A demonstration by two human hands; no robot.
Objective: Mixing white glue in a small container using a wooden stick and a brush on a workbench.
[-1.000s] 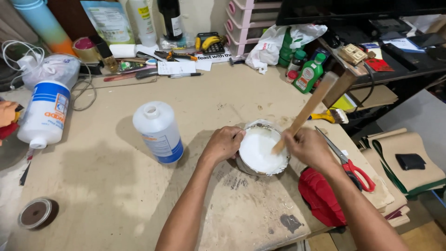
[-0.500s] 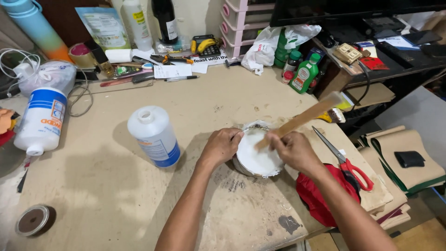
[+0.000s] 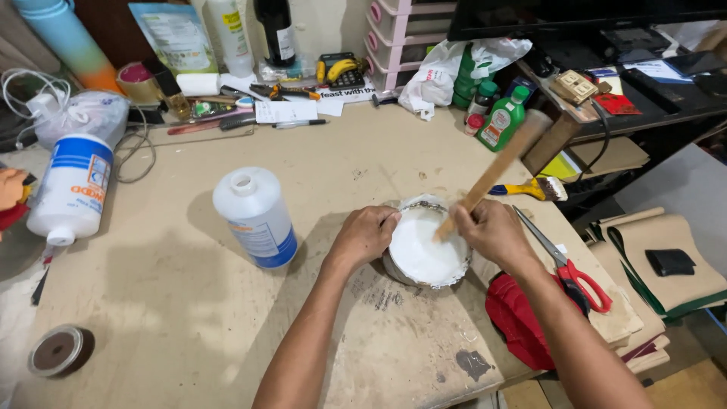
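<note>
Gripping tin rim, left hand curled; right hand fisted around tilted wooden stick, tip in white paste.

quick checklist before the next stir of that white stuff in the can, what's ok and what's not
1. Can steadied: ok, left hand grips its rim.
2. Stick held firm: ok, right hand is closed around it, tip in the white liquid.
3. Can clear of the table edge: ok, it sits well in on the table.
4. Open bottle out of the way: ok, upright and apart from the left arm, though uncapped.
5. Scissors clear of the right arm: not ok, they lie just beside the forearm.
6. Liquid level safe from spilling: cannot tell.
</note>
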